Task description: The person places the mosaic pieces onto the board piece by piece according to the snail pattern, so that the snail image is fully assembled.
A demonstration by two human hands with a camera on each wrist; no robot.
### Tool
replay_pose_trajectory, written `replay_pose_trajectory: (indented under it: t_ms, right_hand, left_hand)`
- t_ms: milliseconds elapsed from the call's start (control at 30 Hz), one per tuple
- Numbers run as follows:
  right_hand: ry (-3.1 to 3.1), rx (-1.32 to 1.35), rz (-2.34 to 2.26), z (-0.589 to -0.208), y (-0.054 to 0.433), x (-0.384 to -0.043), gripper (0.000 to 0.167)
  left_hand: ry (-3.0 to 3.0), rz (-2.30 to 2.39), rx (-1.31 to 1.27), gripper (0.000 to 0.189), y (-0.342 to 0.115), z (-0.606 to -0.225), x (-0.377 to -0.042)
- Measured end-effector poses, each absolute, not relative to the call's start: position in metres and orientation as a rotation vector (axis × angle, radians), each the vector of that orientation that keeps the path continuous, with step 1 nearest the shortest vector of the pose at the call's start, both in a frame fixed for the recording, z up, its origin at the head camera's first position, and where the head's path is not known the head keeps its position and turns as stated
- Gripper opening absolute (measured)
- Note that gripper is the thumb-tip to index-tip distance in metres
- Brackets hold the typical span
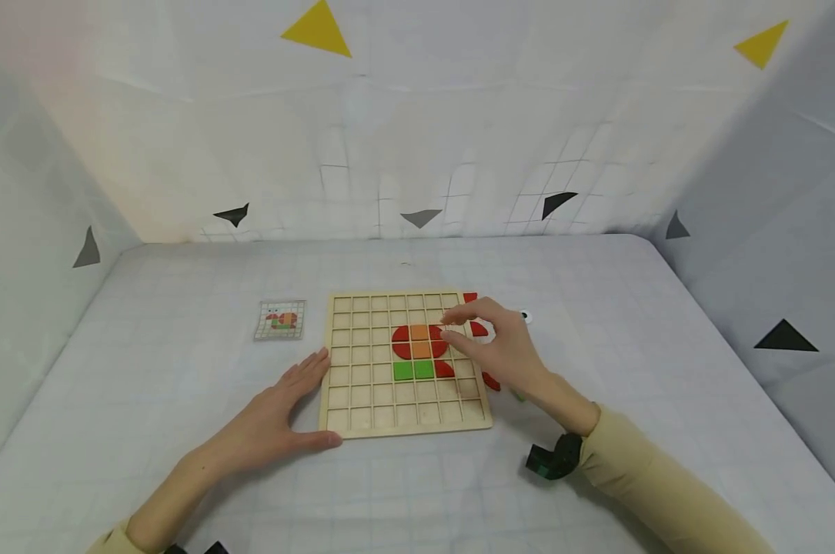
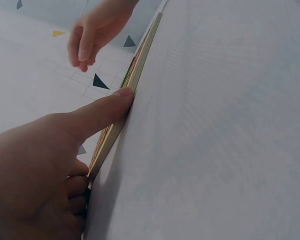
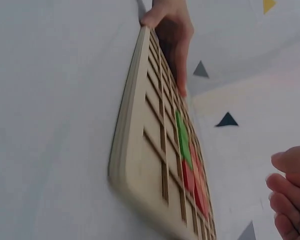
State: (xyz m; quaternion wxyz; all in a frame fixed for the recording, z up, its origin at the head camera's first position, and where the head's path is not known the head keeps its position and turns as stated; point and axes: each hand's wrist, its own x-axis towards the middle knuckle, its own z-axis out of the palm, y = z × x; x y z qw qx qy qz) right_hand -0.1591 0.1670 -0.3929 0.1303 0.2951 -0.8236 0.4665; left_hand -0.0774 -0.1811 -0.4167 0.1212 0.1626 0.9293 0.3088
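Note:
A wooden grid board (image 1: 362, 396) lies flat on the table. Red quarter-round pieces (image 1: 401, 350), orange squares (image 1: 420, 349) and green squares (image 1: 423, 369) sit together in its cells, with another red piece (image 1: 444, 369) beside the green ones. My left hand (image 1: 272, 423) rests against the board's left side, fingertips at the edge and thumb (image 2: 102, 112) at the near corner. Above the pieces hovers my right hand (image 1: 503, 346), thumb and index finger bent towards each other with a gap between; no piece shows there. In the right wrist view its fingers (image 3: 290, 200) are loosely curled.
Left of the board lies a small picture card (image 1: 280, 320) with a coloured figure on a grid. Loose red pieces (image 1: 479, 329), a white piece with a black dot (image 1: 526, 316) and a partly hidden green piece (image 1: 519, 396) lie to the right. White walls enclose the table.

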Motion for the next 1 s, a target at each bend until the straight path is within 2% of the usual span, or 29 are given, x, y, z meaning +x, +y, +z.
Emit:
replay_pose_trajectory:
  t_ms: [533, 667, 900, 1000]
  right_hand:
    - [-2.655, 0.768, 1.291, -0.413, 0.243, -0.152, 0.026]
    - [-2.713, 0.834, 1.295, -0.422, 0.251, -0.151, 0.030]
    - [-2.764, 1.008, 1.307, -0.431, 0.254, -0.154, 0.048]
    - [-2.740, 1.067, 1.292, -0.432, 0.255, -0.155, 0.046]
  left_hand:
    - [2.715, 0.884, 0.469, 0.111, -0.180, -0.414, -0.076]
    - [2.720, 0.887, 0.478, 0.111, -0.179, -0.414, -0.076]
    - [2.716, 0.885, 0.468, 0.112, -0.180, -0.415, -0.077]
    - [2.720, 0.881, 0.466, 0.112, -0.180, -0.416, -0.077]
